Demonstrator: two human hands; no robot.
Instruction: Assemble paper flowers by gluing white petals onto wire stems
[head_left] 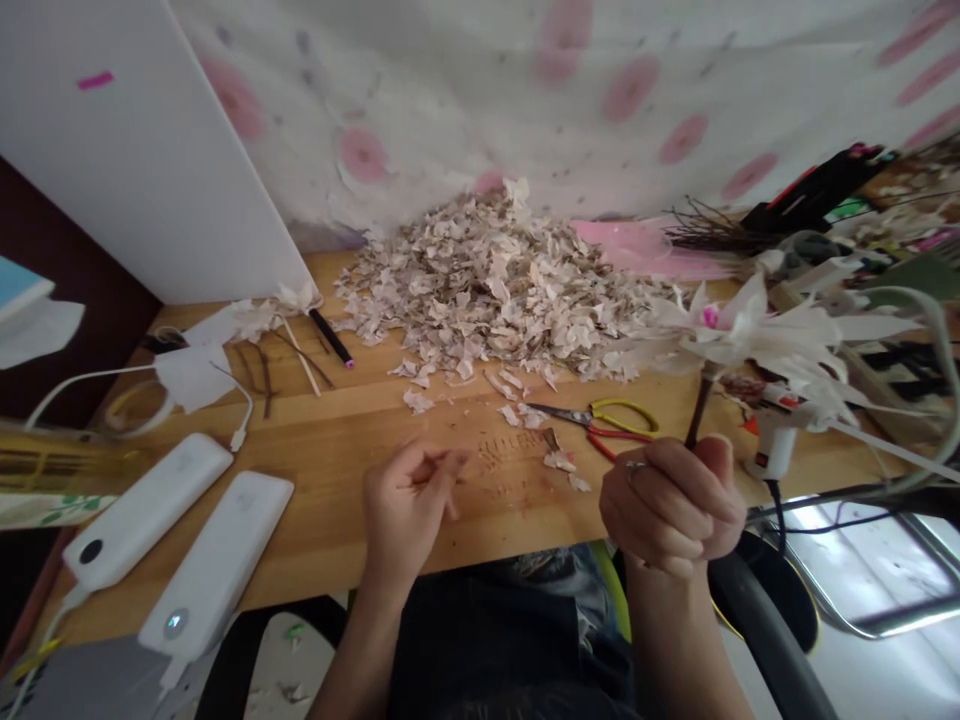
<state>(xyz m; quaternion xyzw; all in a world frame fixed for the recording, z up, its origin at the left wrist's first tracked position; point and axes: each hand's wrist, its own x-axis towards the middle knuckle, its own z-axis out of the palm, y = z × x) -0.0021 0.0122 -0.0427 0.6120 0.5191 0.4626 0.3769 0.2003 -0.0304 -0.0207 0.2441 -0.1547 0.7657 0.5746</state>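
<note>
My right hand point(675, 505) is closed in a fist around the dark brown stem of an artificial flower point(757, 335). The flower has long white translucent petals and a pink centre, and it rises above the fist to the right. Low over the wooden table point(322, 510), my left hand point(412, 500) has its thumb and fingertips drawn together in a pinch. Whatever lies between those fingertips, if anything, is too small to make out. Scissors or pliers with one yellow and one red handle point(622, 415) rest on the table between the hands, beside a few small scraps point(556, 458).
A large heap of pale torn flakes point(495, 280) stands at the back. At left lie two white power banks point(217, 560), a roll of tape point(135, 405), thin sticks and a black marker point(330, 338). A white glue gun point(776, 435) stands right, near dark twigs point(709, 230).
</note>
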